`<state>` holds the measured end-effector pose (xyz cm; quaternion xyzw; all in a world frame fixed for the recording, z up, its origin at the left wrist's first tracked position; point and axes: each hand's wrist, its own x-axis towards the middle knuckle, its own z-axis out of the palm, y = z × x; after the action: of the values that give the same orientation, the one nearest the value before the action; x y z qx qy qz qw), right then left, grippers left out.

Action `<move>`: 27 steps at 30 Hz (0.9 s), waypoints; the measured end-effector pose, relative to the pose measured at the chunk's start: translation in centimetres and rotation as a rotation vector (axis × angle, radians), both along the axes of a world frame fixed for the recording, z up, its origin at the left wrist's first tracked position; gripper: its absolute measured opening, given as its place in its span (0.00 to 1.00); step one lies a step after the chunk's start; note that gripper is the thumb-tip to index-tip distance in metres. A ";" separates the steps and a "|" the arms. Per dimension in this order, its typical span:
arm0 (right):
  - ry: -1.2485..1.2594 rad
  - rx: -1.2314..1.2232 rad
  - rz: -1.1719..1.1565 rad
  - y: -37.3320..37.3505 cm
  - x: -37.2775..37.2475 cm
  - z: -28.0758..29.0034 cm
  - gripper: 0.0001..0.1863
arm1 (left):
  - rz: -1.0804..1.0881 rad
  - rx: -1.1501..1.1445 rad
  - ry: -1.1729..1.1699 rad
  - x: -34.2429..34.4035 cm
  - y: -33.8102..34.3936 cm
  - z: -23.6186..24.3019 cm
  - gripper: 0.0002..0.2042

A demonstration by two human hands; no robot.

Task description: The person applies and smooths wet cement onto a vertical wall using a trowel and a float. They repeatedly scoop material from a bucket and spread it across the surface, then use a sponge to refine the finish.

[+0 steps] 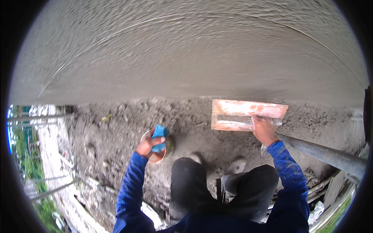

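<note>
My left hand point(145, 145) is closed on a blue sponge point(159, 134), thumb laid across it. Right by that hand is a small round container point(158, 157) with a pale rim and an orange inside; whether the fingers also grip it is hidden. My right hand point(265, 130) wraps round the handle of a plastering float point(233, 105), a flat rectangular board in worn pinkish orange. The float is close to the foot of a grey plastered wall point(194, 58), and I cannot tell if it touches.
Rough, crumbly soil point(112, 136) runs along the wall's foot. A grey pole point(326, 153) slants in from the right, near my right forearm. My knees point(190, 178) are bent below the hands. Rails point(54, 188) and greenery stand at the far left.
</note>
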<state>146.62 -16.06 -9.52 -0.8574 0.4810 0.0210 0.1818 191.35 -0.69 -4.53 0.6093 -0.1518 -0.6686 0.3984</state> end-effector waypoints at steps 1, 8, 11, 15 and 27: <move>-0.017 0.003 0.002 1.2 0.5 0.9 0.17 | 0.011 0.050 0.051 0.8 1.1 -0.6 0.23; 0.101 0.387 -0.081 10.8 -0.9 8.1 0.23 | -0.031 0.451 -0.202 3.4 13.2 -2.8 0.16; 0.130 0.357 -0.099 16.1 -6.2 8.7 0.24 | -0.319 0.415 -0.367 3.3 13.5 -3.1 0.14; 0.295 0.539 -0.227 21.3 -13.3 11.7 0.29 | -0.321 0.288 -0.634 9.7 15.1 -8.7 0.15; 0.081 0.772 -1.052 43.3 -29.4 14.6 0.23 | 0.059 0.513 -0.251 16.8 4.3 -16.8 0.13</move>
<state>117.25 27.29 5.09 -0.3791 0.8007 0.1328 0.4444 208.15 3.63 -21.35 0.7724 -0.0081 -0.5926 0.2283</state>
